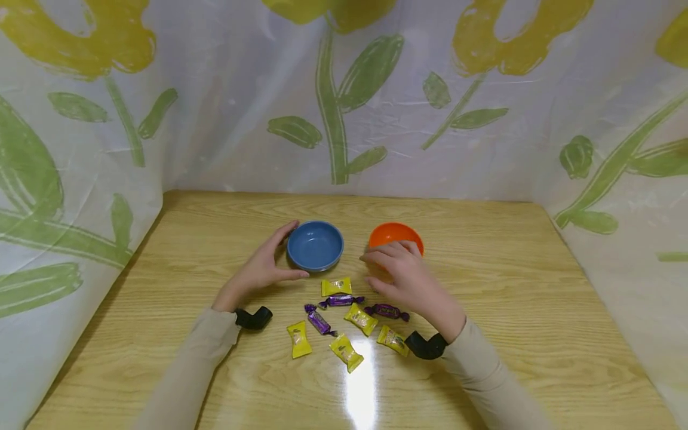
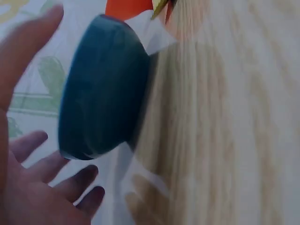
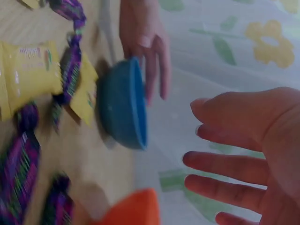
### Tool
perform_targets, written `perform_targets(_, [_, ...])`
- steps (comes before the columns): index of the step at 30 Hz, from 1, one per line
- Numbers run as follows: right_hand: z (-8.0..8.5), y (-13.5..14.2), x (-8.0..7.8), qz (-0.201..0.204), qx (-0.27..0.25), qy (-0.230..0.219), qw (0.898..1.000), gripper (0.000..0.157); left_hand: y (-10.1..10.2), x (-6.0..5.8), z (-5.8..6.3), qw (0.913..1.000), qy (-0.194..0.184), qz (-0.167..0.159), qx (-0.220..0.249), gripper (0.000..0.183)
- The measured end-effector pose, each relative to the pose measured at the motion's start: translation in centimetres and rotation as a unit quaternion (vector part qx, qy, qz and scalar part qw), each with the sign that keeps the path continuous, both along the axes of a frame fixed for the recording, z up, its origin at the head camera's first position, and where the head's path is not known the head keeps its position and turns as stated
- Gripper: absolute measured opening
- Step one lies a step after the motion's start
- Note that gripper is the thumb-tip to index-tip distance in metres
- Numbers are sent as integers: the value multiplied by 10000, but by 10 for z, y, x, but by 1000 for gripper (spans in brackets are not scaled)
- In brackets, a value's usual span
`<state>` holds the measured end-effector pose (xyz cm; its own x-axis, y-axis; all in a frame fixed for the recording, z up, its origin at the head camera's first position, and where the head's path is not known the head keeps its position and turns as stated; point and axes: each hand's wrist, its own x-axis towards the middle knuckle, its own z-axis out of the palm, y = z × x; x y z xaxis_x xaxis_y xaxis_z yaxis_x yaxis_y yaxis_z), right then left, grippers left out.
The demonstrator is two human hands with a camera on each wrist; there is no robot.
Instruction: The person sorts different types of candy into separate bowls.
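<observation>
A blue bowl [image 1: 315,245] stands upright on the table, and nothing shows inside it. Along its left side is my left hand [image 1: 260,266], thumb and fingers spread apart around the wall. In the left wrist view the fingertips come close to the bowl's rim [image 2: 77,157]; I cannot tell whether they touch. My right hand [image 1: 405,275] hovers at the near side of an orange bowl [image 1: 389,232], covering part of it. Its fingers look extended and hold nothing in the right wrist view. Yellow-wrapped candies [image 1: 346,352] and purple-wrapped candies [image 1: 387,311] lie loose in front of both bowls.
The wooden table [image 1: 484,257] meets a flower-patterned cloth [image 1: 231,143] at the back and both sides. A black wrist mount [image 1: 426,345] on the right arm sits close to a yellow candy [image 1: 392,339]. Another black mount [image 1: 254,318] is on the left wrist.
</observation>
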<state>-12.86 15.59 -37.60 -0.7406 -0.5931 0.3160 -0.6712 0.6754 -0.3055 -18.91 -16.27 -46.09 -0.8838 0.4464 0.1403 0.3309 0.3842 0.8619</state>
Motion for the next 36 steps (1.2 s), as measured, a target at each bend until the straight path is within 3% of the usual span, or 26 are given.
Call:
perform_targets(5, [-15,-18,-10,247,-56,-392,9989,23,1,-6,-12,9988,-105,-169,456,116])
perform_targets(12, [-36,-38,-19,340,232,-675,9969,20,-4,-7,-29,9994,-4,230,249,105])
perform_targets(17, [-44,-47,-21,538,477,-806,9942,15,-7,-6,-33,9992,87,263,278,101])
perform_targets(29, [-54,-53,-22,571,686,-834,9925,10,-5,-8,-32,9991,55,383,147,100])
perform_targets(32, [-55,-54,-24,558,703,-749,9931,9,-2,-5,-24,9991,-21,408,136,100])
perform_targets(36, [-56,-53,-24,493,647,-601,9949,12,4,1,-4,9993,0,349,107,97])
